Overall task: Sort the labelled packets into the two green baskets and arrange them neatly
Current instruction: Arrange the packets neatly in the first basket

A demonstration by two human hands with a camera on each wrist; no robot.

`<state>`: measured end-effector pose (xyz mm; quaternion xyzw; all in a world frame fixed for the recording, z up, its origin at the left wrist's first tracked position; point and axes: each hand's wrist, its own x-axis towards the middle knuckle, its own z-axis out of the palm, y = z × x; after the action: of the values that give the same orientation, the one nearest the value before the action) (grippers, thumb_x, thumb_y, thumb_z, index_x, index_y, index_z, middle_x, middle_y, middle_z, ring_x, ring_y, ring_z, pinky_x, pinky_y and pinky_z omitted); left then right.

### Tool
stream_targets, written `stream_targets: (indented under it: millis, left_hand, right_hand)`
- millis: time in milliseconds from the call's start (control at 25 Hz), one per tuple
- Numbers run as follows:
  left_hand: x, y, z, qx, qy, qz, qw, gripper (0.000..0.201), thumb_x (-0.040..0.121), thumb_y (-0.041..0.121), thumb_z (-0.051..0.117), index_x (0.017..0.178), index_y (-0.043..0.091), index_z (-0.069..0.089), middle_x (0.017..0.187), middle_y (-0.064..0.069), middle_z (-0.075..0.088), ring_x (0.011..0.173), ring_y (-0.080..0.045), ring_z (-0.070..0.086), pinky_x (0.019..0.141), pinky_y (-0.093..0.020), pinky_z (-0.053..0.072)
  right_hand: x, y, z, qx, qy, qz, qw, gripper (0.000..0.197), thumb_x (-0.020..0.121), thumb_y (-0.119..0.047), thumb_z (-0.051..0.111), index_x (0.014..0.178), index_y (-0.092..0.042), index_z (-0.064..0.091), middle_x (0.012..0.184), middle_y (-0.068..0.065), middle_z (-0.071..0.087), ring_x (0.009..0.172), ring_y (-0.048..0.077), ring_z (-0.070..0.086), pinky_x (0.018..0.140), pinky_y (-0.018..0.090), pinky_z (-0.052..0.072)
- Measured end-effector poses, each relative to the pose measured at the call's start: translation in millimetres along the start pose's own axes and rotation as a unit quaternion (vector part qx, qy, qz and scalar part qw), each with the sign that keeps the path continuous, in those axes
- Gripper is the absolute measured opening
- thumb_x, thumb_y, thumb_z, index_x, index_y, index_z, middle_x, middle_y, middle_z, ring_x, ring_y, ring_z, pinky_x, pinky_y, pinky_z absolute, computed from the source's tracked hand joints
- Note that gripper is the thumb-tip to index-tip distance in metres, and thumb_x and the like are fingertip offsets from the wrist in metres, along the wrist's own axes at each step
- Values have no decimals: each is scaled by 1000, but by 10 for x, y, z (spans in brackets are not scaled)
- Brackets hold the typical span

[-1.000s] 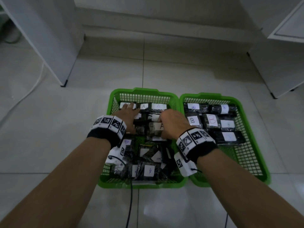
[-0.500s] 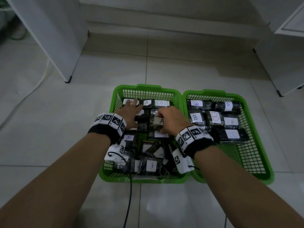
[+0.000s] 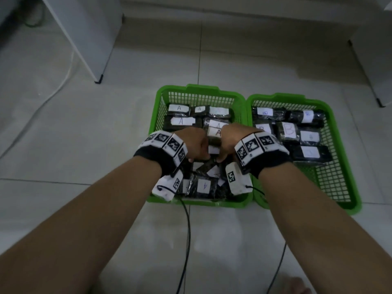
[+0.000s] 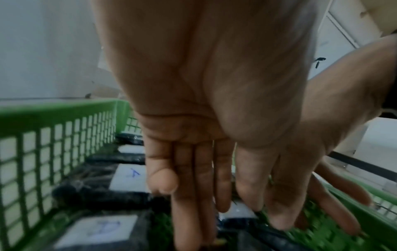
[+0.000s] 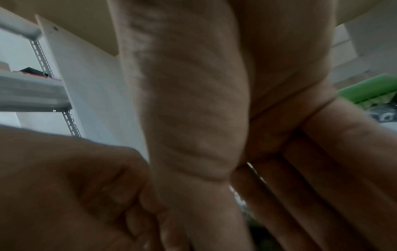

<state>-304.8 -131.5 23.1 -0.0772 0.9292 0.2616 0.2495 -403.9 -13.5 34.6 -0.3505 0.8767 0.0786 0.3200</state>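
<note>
Two green baskets stand side by side on the tiled floor. The left basket [image 3: 201, 89] holds dark packets labelled A [image 3: 179, 120] in rows at the back and a loose pile [image 3: 204, 185] at the front. The right basket [image 3: 277, 97] holds packets labelled B [image 3: 288, 130]. My left hand [image 3: 196, 143] and right hand [image 3: 231, 139] are close together over the left basket's middle, flanking a stack of A packets [image 3: 217, 132]. In the left wrist view my left hand [image 4: 193, 186] points straight fingers down among the packets, and my right hand [image 4: 322, 169] does the same beside it. I cannot see what the fingertips touch.
A white cabinet [image 3: 84, 35] stands at the back left and another [image 3: 373, 60] at the right. Black cables [image 3: 186, 240] run from my wrists across the floor towards me. A white cable [image 3: 63, 77] lies on the tiles at left.
Both hands have drawn back from the far row to the middle of the left basket and moved closer together. Their fingers now point down into the packets.
</note>
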Motion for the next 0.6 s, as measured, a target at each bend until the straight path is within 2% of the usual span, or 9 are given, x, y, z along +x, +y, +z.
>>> stream_targets:
  millis: [80, 120, 200, 320, 440, 480, 520, 560, 600]
  left_hand:
    - [26, 77, 133, 7, -47, 12, 999, 22, 87, 36, 72, 76, 17, 74, 60, 3, 68, 62, -15, 70, 65, -30, 57]
    - [35, 85, 166, 8, -61, 17, 998, 19, 86, 36, 74, 77, 20, 73, 59, 5, 66, 61, -14, 69, 67, -30, 57]
    - [56, 49, 217, -12, -78, 11, 997, 12, 85, 35, 77, 79, 25, 72, 58, 8, 64, 58, -11, 66, 60, -27, 55]
    - [130, -90, 266, -120, -110, -34, 986, 22, 84, 32, 78, 78, 13, 71, 63, 1, 67, 61, -15, 64, 55, -24, 51]
    - [117, -139, 238, -264, -115, -74, 955, 22, 89, 21, 73, 99, 1, 70, 80, -13, 62, 67, -22, 57, 56, -26, 52]
    - [87, -160, 220, -311, -100, -87, 941, 23, 90, 18, 71, 105, 0, 68, 88, -15, 62, 70, -21, 58, 61, -28, 55]
    - [43, -177, 216, -363, -77, -94, 924, 25, 92, 16, 69, 112, 1, 66, 97, -16, 64, 78, -21, 62, 70, -32, 59]
    - [-7, -200, 214, -421, -48, -99, 901, 27, 93, 14, 67, 117, 3, 64, 109, -15, 66, 91, -23, 65, 81, -39, 60]
    - [-62, -232, 229, -483, -14, -103, 870, 28, 94, 13, 66, 121, 5, 62, 118, -14, 66, 104, -26, 65, 88, -45, 59]
  right_hand:
    - [-61, -20, 187, 14, -6, 4, 1000, 41, 61, -37, 94, 71, -11, 65, 69, 6, 63, 58, 21, 62, 49, 25, 47]
    - [-90, -39, 243, 19, -3, 12, 1000, 39, 63, -34, 93, 73, -10, 64, 71, 7, 61, 59, 21, 61, 50, 27, 47]
    - [-159, -64, 296, 17, 2, 22, 1000, 31, 74, -23, 86, 82, -6, 61, 74, 7, 55, 62, 20, 55, 51, 28, 42]
    - [-254, -50, 270, 52, 25, 43, 997, 16, 85, -14, 72, 85, -7, 58, 79, 7, 55, 64, 19, 53, 51, 28, 40]
    - [-334, 8, 191, 134, 77, 80, 985, 15, 87, -17, 67, 80, -8, 58, 77, 6, 58, 64, 17, 56, 51, 25, 41]
    - [-369, 39, 156, 196, 98, 84, 972, 11, 90, -15, 63, 82, -7, 60, 80, 6, 61, 64, 16, 58, 50, 23, 42]
    - [-412, 89, 140, 281, 115, 84, 949, 10, 93, -14, 59, 89, -6, 64, 87, 6, 63, 67, 16, 62, 47, 22, 46]
    - [-467, 140, 135, 387, 121, 82, 910, 11, 97, -13, 56, 99, -9, 66, 98, 5, 63, 74, 18, 65, 47, 21, 50]
    - [-522, 200, 157, 500, 107, 80, 856, 13, 101, -15, 55, 108, -13, 66, 111, 5, 61, 83, 22, 67, 50, 23, 55]
